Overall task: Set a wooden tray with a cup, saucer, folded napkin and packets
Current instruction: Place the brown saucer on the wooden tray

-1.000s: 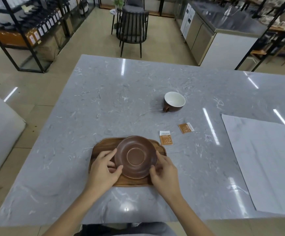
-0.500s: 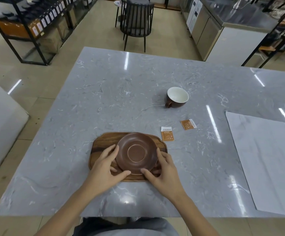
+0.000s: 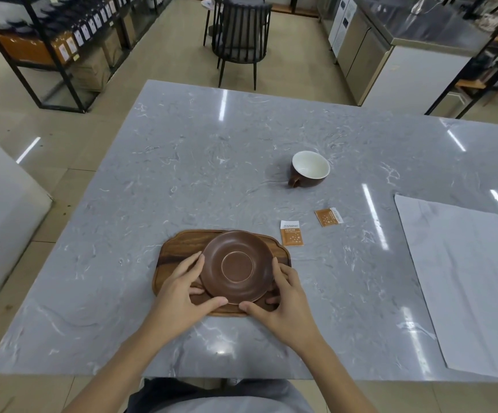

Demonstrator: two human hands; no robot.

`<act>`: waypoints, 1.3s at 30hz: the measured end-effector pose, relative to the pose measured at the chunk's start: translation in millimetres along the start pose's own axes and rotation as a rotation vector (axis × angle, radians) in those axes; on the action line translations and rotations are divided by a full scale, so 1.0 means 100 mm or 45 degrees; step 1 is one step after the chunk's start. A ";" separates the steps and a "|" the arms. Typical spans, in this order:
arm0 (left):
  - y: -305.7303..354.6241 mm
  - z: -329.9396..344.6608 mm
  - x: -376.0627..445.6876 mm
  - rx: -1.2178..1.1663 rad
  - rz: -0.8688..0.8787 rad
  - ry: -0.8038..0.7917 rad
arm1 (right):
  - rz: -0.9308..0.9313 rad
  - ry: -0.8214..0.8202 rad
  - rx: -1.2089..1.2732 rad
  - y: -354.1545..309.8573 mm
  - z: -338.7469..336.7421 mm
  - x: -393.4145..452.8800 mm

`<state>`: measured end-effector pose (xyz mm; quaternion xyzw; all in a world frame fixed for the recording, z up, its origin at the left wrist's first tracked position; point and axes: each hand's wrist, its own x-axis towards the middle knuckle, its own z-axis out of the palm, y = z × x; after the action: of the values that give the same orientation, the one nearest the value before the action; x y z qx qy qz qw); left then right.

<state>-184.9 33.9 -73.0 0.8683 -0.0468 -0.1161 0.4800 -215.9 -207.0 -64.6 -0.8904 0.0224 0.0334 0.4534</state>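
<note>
A brown saucer (image 3: 237, 266) rests on the wooden tray (image 3: 179, 245) near the table's front edge. My left hand (image 3: 179, 290) grips the saucer's left rim and my right hand (image 3: 286, 302) grips its right rim, thumbs almost meeting at the near edge. A brown cup (image 3: 308, 171) with a white inside stands on the table farther back to the right. Two orange-and-white packets lie flat between cup and tray: one packet (image 3: 291, 233) just right of the tray, the other packet (image 3: 328, 217) farther right. A large pale napkin (image 3: 462, 275) lies spread flat at the right.
The grey marble table (image 3: 212, 162) stretches far behind the tray. A black chair (image 3: 240, 34) stands beyond its far edge. Dark shelving (image 3: 48, 40) is at the back left, a steel counter (image 3: 405, 46) at the back right, a white block (image 3: 0, 222) at the left.
My thumbs have slid toward each other along the saucer's near rim. The saucer stays on the tray; the view has tilted a little.
</note>
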 end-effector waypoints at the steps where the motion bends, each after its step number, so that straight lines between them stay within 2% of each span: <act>1: 0.00 0.00 0.00 -0.010 -0.001 0.000 | 0.001 0.001 0.004 0.00 0.00 0.00; 19: 0.01 0.01 -0.03 -0.106 0.015 0.049 | 0.019 -0.021 -0.013 -0.01 0.02 0.00; 25: 0.02 -0.01 -0.02 -0.061 0.019 0.037 | 0.012 -0.029 0.019 0.00 0.02 0.00; 28: 0.10 -0.05 0.00 0.050 -0.002 0.118 | 0.022 -0.040 0.114 0.01 -0.02 0.01; 33: 0.27 -0.26 0.29 0.082 -0.007 0.307 | 0.008 0.193 0.170 0.05 -0.28 0.16; 39: 0.62 -0.33 0.97 -0.009 0.117 0.158 | 0.130 0.378 0.333 0.06 -0.66 0.55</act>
<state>-80.5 9.5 -19.0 0.8690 -0.0565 -0.0402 0.4899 -158.8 -264.7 -34.9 -0.8167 0.1381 -0.0784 0.5547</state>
